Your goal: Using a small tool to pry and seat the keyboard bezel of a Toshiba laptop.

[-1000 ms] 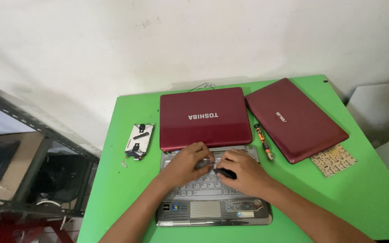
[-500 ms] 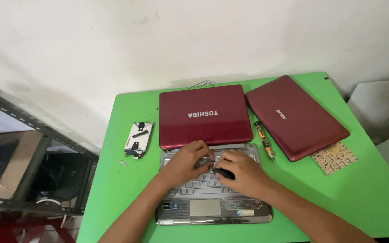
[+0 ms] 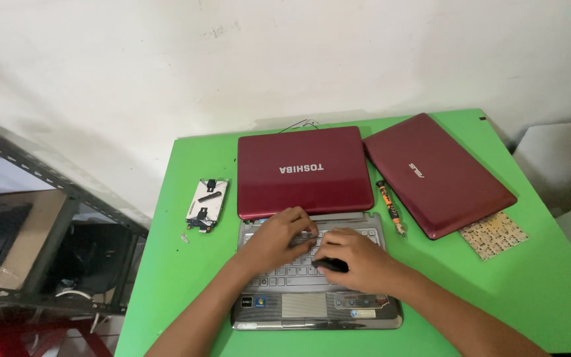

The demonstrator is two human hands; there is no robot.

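— Counting from the head view, what sits on the green table [image 3: 536, 291]?

— Two red laptops. One is open [image 3: 312, 264] with its lid folded flat back toward the wall, silver keyboard deck facing up; the other, a closed red laptop [image 3: 439, 173], lies at an angle just to its right. One small orange-and-black screwdriver [image 3: 390, 206] rests between them. One flat tan keyboard sheet [image 3: 494, 234] pokes out from under the closed machine's near corner. One bare hard drive in its bracket [image 3: 207, 203] lies left of the open laptop, with a tiny screw or two beside it.

— And the hands?

— Two, both on the open laptop's keyboard. The left hand [image 3: 279, 239] presses down on the upper key rows, fingers spread and holding nothing. The right hand [image 3: 358, 259] is curled around a small dark tool [image 3: 330, 266], whose tip shows at the fingertips, touching the keys.

— Where is the keyboard relative to that grip?

— Directly beneath both palms, at the table's near centre; the touchpad below them is uncovered.
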